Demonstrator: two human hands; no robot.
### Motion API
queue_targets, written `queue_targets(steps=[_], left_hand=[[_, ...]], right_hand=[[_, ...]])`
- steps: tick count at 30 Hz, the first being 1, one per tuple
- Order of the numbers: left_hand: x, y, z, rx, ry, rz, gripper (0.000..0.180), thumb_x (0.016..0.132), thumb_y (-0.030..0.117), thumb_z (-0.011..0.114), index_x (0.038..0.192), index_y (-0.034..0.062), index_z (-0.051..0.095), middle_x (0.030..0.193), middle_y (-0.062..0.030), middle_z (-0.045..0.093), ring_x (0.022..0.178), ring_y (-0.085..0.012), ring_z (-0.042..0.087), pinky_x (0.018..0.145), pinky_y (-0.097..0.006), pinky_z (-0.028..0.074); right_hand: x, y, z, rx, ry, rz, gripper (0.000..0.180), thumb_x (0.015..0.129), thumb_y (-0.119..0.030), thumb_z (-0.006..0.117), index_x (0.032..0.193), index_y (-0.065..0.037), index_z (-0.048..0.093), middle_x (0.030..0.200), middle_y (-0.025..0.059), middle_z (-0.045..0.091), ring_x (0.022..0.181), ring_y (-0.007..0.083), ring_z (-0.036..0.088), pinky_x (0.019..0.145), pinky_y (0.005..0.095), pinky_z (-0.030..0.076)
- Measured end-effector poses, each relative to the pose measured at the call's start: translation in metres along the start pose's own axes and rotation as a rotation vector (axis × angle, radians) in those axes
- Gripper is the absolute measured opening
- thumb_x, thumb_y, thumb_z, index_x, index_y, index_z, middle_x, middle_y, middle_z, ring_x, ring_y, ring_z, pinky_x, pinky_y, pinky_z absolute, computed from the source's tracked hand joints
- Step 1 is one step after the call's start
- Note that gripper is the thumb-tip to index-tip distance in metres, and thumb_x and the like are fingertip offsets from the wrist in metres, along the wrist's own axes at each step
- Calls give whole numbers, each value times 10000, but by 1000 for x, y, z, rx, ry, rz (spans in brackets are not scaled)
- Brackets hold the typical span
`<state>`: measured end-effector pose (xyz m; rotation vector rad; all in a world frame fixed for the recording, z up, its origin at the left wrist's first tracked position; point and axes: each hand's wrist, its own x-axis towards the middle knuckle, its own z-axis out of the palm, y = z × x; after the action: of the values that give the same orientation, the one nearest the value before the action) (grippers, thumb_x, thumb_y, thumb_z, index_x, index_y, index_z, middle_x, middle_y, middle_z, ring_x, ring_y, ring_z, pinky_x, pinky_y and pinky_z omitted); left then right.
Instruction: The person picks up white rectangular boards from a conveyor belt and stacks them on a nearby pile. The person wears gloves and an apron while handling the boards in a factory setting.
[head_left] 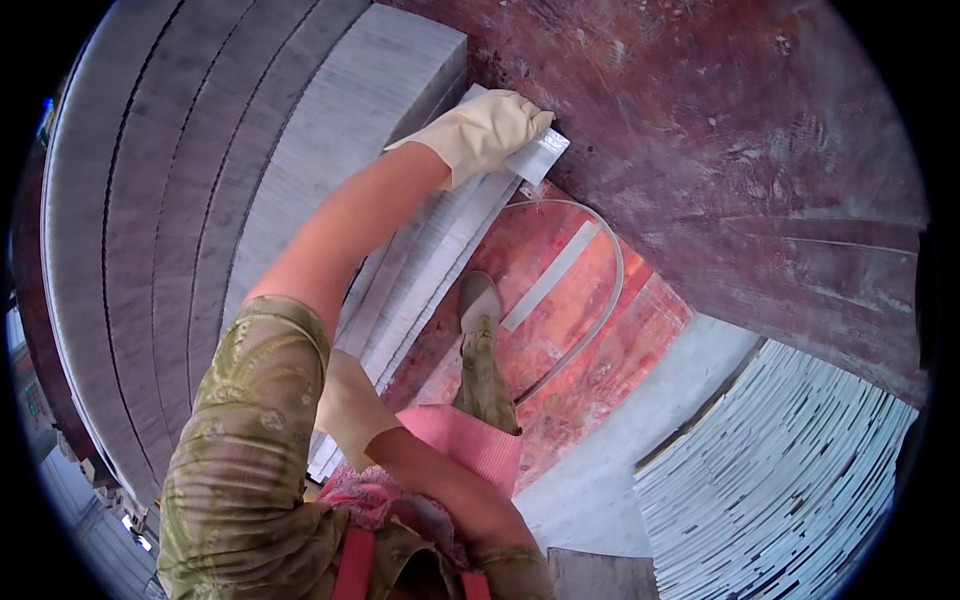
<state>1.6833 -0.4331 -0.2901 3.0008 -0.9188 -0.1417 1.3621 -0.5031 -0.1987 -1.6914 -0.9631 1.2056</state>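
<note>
My left hand (490,130), in a cream rubber glove, reaches out to the far end of a pile of long, light-grey strips (450,265). Its fingers curl over a flat, shiny silver-grey strip (540,156), whose end sticks out past the glove. My right hand (352,405), gloved likewise, crosses under my left arm close to my body. It lies along the near part of the same pile, and its fingers are hidden by my left sleeve.
Tall stacked grey slabs (310,160) rise at left. A stained dark-red panel (720,130) stands ahead and right. On the reddish floor (560,290) lie a loose flat strip (552,275) and a curved thin band (612,310). A dense stack of pale sheets (780,480) stands lower right.
</note>
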Motion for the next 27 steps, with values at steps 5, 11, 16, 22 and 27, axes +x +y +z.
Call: queue_targets(steps=[5, 11, 16, 22, 27], left_hand=[[2, 10, -10, 61, 22, -17, 726, 714, 206, 834, 1346, 14, 532, 1234, -130, 652, 1143, -277, 648, 1021, -361, 502], [7, 21, -34, 41, -114, -183, 674, 744, 191, 831, 1341, 84, 536, 1291, -90, 621, 1205, -262, 613, 957, -378, 551], [5, 24, -19, -73, -77, -286, 630, 757, 132, 815, 1334, 79, 568, 1284, -101, 628, 1200, -271, 618, 897, -376, 586], [7, 24, -8, -51, -74, -271, 590, 790, 96, 768, 1345, 61, 571, 1279, -134, 636, 1205, -294, 610, 946, -376, 563], [-16, 14, -10, -253, 151, -143, 592, 822, 109, 743, 1372, 16, 546, 1228, -165, 645, 1168, -359, 621, 1015, -431, 500]], right_hand=[[-1, -3, -6, 100, 60, 34, 315, 950, -199, 515, 916, -60, 796, 977, 178, 750, 973, 352, 711, 860, 430, 556], [7, -12, -12, 212, 47, 185, 416, 1008, -245, 456, 914, 21, 762, 1004, 255, 720, 1032, 412, 678, 915, 470, 536], [0, -9, -16, 227, 147, 38, 302, 940, -190, 534, 892, 10, 754, 994, 238, 725, 1020, 407, 682, 886, 465, 548], [-15, -5, -8, 581, 360, 121, 161, 840, -128, 620, 893, -52, 752, 929, 206, 728, 920, 404, 692, 785, 469, 562], [-8, 1, -21, 315, 263, 149, 207, 864, -159, 578, 877, -54, 756, 911, 215, 726, 879, 407, 698, 746, 493, 554]])
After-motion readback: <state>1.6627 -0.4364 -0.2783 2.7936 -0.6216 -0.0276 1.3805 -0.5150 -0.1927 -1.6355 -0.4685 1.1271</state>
